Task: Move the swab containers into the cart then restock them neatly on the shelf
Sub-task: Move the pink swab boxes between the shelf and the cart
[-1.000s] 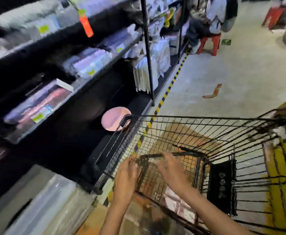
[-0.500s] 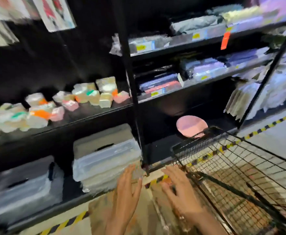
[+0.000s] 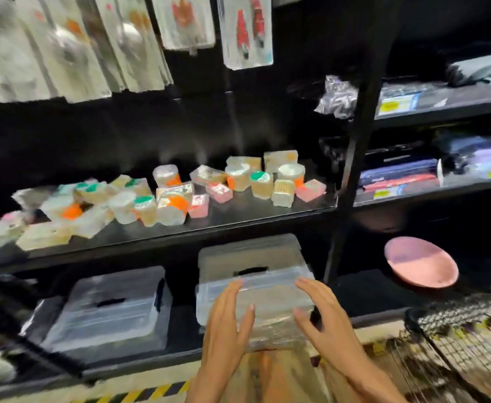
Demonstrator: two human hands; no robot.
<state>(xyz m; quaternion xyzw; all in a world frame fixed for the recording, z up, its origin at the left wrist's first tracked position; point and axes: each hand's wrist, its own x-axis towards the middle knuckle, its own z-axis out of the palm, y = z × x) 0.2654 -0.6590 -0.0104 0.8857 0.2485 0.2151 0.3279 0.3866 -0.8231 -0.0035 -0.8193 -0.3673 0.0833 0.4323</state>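
We held both hands, left hand and right hand, fingers spread and empty, below the shelf of jumbled swab containers, apparently ready to gather them.

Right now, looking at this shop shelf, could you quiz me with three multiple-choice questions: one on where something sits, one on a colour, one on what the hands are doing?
1. Where do the swab containers lie?
A. On the middle shelf, jumbled
B. Inside the cart
C. On the floor

2. What colour is the round plate on the low shelf at the right?
A. Green
B. Pink
C. Black

3. What are the left hand and right hand doing?
A. Each gripping a swab container
B. Clenched in fists
C. Open and empty, fingers straight, in front of a clear lidded bin

Answers:
1. A, the small tubs are scattered across the middle shelf.
2. B, the plate shows pink against the dark shelf.
3. C, both hands show straight fingers and hold nothing.
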